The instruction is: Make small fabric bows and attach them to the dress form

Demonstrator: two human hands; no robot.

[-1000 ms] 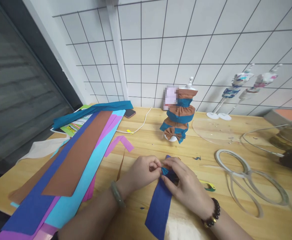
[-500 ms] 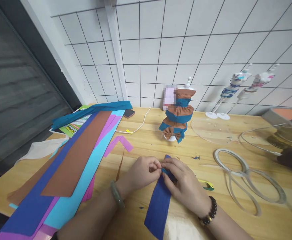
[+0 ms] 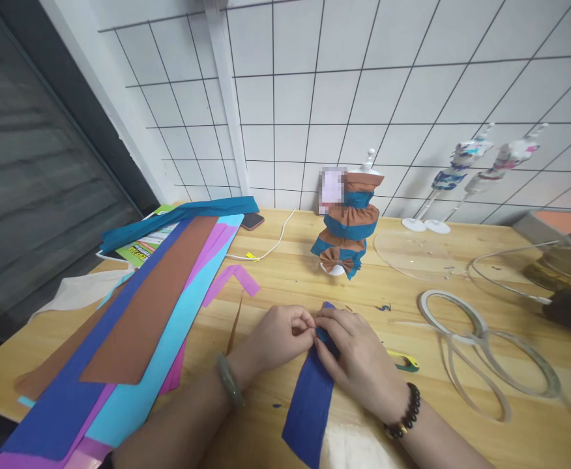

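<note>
On the table point(image 3: 290, 260), the left hand point(image 3: 280, 335) and right hand point(image 3: 364, 365) pinched a small teal piece point(image 3: 321, 333) between narrowed fingers above the blue strip point(image 3: 309, 404), seemingly shaping it, so any next move called for a light, steady pinch.

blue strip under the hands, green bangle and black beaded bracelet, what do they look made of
Long dark blue flat strip: probably matte crepe paper, from its thin, faintly creased face; thin cloth is possible.
Smooth green rigid bangle: polished stone or glass, from its soft sheen.
Round-beaded black bracelet: glossy stone, glass or plastic, from its bead highlights.
</note>
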